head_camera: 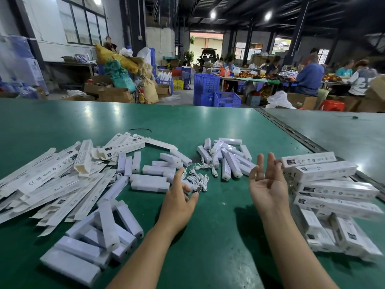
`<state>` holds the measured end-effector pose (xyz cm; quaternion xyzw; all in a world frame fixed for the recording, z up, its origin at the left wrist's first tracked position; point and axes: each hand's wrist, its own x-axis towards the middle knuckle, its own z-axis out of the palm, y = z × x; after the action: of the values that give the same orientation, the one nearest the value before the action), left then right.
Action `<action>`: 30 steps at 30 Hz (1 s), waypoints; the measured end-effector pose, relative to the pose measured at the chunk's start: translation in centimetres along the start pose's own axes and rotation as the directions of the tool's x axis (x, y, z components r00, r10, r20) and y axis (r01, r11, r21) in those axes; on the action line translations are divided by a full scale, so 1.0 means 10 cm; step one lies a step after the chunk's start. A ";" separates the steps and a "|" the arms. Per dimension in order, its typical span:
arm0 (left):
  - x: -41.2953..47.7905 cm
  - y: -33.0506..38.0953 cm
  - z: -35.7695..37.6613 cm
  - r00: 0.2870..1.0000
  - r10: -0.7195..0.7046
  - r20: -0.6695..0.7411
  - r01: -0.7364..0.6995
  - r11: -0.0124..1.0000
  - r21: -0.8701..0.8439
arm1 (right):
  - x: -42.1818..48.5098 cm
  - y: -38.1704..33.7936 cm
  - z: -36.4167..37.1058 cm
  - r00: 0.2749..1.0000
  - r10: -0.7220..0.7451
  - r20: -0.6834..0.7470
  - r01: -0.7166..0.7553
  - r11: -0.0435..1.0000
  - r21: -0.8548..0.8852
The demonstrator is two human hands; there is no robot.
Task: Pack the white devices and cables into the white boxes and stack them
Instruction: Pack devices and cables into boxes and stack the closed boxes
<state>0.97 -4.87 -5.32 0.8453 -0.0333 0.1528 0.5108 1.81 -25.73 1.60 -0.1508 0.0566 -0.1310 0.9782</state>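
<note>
Green desk [208, 126] below: we hold our left hand [179, 198] loose-fingered, cables [200, 176] just ahead; our right hand [268, 185] palm-up, empty, boxes [337, 189] to its right.

Before me lies a green table [187, 122], and behind it a big hall with windows [83, 24], ceiling lamps [268, 16] and blue crates [206, 83].
</note>
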 end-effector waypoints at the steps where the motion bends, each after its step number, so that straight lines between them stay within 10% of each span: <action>1: 0.00 0.00 0.00 1.000 0.003 0.001 -0.003 1.000 -0.001 | 0.00 -0.01 0.00 1.000 0.007 0.011 -0.007 1.000 0.002; 20: 0.01 0.04 -0.03 0.994 0.057 0.090 -0.078 0.964 0.255 | -0.10 0.39 -0.14 0.946 0.323 -0.007 -0.313 0.910 -0.271; 25: 0.36 0.11 -0.45 0.992 0.111 0.067 -0.125 0.672 0.730 | -0.10 0.41 -0.17 0.942 0.335 -0.031 -0.328 0.894 -0.305; 30: 0.68 0.03 -1.20 0.990 -0.139 -0.036 0.073 0.266 0.961 | -0.10 0.43 -0.19 0.931 0.362 -0.040 -0.356 0.880 -0.314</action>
<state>4.70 6.10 2.11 0.9862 0.1077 0.0842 -0.0934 1.63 -22.01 -1.45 -0.2935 0.0941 0.0646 0.9491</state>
